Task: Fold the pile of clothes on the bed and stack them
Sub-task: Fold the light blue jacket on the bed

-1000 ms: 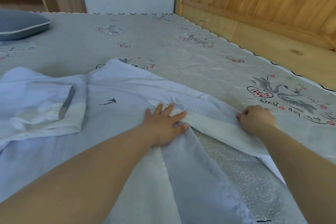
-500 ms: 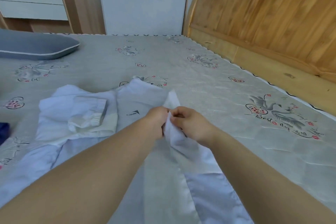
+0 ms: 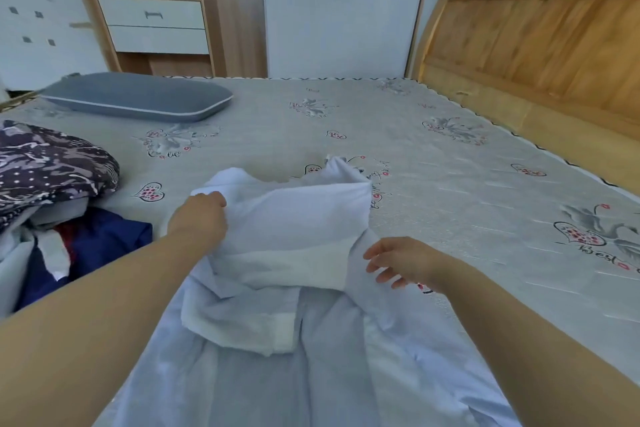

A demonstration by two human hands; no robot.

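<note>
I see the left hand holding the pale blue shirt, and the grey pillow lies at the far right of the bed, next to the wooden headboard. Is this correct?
Not quite. The head view shows the grey pillow at the far left of the bed, away from the wooden headboard. The rest holds: the left hand grips the pale blue shirt.

Bed [image 3: 433, 184] with grey printed cover, filling the frame. Lying on it: pale blue shirt [image 3: 311, 340] at lower centre, clothes pile [image 3: 52, 184] at left edge, grey pillow [image 3: 138, 100] at upper left.
</note>
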